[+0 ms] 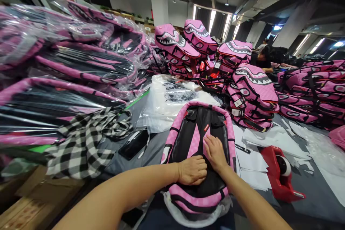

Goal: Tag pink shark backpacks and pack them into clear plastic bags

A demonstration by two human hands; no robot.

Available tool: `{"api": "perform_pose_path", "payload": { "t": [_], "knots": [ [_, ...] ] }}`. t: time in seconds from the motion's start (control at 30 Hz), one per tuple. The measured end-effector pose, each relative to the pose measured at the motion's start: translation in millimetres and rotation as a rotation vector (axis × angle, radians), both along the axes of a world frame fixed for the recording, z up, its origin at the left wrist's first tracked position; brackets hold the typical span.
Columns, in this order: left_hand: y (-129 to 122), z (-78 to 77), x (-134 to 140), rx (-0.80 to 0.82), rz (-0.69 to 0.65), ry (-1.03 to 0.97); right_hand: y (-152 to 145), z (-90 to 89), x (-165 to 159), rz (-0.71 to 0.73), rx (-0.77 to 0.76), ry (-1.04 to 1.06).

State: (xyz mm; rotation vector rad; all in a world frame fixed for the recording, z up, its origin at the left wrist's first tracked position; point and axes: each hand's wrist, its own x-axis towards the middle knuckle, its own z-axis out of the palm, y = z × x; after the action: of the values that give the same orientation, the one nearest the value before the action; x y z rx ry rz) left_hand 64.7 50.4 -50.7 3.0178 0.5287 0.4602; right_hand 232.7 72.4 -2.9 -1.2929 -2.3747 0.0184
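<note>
A pink and black backpack lies in front of me, its black panel and straps facing up. A clear plastic bag is bunched around its near end. Across the lower middle of that black panel rests my left hand, palm down with no grip on anything. My right hand lies flat higher up, with its fingertips by the pink stripe under a small red label. Both hands touch the backpack and are open. Just beyond it sits a stack of white printed plastic bags.
Wrapped backpacks pile up on the left, beside a checkered cloth and a phone. Unwrapped shark-mouth backpacks stand behind. A red tape dispenser and white paper sheets lie right. A person is in the background.
</note>
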Motion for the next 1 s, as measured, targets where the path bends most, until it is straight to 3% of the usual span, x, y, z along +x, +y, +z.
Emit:
{"api": "perform_pose_path", "payload": {
  "t": [0.1, 0.2, 0.27, 0.43, 0.5, 0.57, 0.63, 0.77, 0.83, 0.93, 1.0],
  "knots": [
    [7, 19.0, -15, -0.059, 0.234, 0.008, -24, 32.1, 6, 0.413, -0.022, 0.017],
    [16, 30.7, -31, -0.143, 0.409, 0.055, -42, 37.7, 2, 0.855, -0.088, -0.223],
    [19, 27.9, -37, -0.170, 0.451, 0.060, -44, 20.7, -6, 0.948, -0.093, -0.328],
    [22, 1.6, -40, -0.114, 0.454, -0.036, -19, -55.4, -25, 1.131, -0.030, -0.349],
    [24, -4.0, -40, -0.100, 0.458, -0.053, -10, -75.5, -28, 1.156, 0.025, -0.343],
    [24, -4.7, -38, -0.105, 0.489, -0.062, -9, -81.8, -27, 1.087, 0.096, -0.327],
    [18, -3.9, -36, -0.117, 0.531, -0.062, -19, -77.3, -25, 0.987, 0.211, -0.243],
    [-18, -14.2, -29, -0.102, 0.506, -0.043, -53, -54.6, -17, 0.776, 0.526, 0.064],
    [-38, -23.1, -27, -0.079, 0.460, -0.022, -55, -37.2, -9, 0.641, 0.601, 0.132],
    [-55, -21.9, -25, -0.103, 0.444, 0.036, -18, -4.8, 8, 0.318, 0.520, 0.116],
    [-55, -5.1, -24, -0.173, 0.427, 0.071, 26, 7.7, 18, 0.066, 0.391, 0.095]
  ]
}}
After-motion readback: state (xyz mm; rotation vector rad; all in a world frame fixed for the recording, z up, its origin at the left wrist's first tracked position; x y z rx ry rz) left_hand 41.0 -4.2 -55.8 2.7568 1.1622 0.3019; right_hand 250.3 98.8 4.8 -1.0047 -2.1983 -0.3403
